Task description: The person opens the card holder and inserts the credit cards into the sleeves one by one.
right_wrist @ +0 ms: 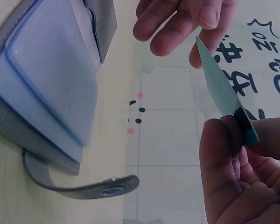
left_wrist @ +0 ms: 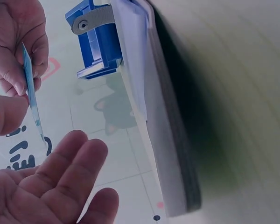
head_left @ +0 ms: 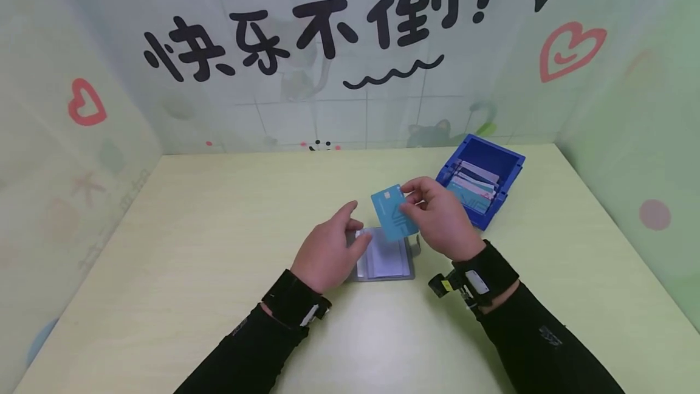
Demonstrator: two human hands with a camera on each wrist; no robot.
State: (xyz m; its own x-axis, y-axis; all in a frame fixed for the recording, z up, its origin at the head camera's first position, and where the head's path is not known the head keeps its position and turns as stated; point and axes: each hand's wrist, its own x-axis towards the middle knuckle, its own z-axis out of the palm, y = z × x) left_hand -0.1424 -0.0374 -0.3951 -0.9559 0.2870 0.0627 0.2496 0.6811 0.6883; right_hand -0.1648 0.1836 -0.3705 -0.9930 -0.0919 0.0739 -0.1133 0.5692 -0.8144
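Observation:
A light blue bank card (head_left: 391,210) with a chip is pinched between the thumb and fingers of my right hand (head_left: 445,219), raised above a grey card holder (head_left: 405,273). The holder lies spread on the table, showing its clear plastic sleeves (right_wrist: 56,60); its snap strap (right_wrist: 84,187) sticks out on the right. My left hand (head_left: 327,250) hovers over the holder's left part, hiding some of it. Its fingers (left_wrist: 81,175) are loosely bent with nothing between them, and in the right wrist view they are close to the card's far end.
Behind my right hand, a blue plastic box (head_left: 505,166) stands on the table with several cards (head_left: 474,184) inside. The pale wooden table (head_left: 229,211) meets a printed cloth backdrop (head_left: 306,120) at the back and on both sides.

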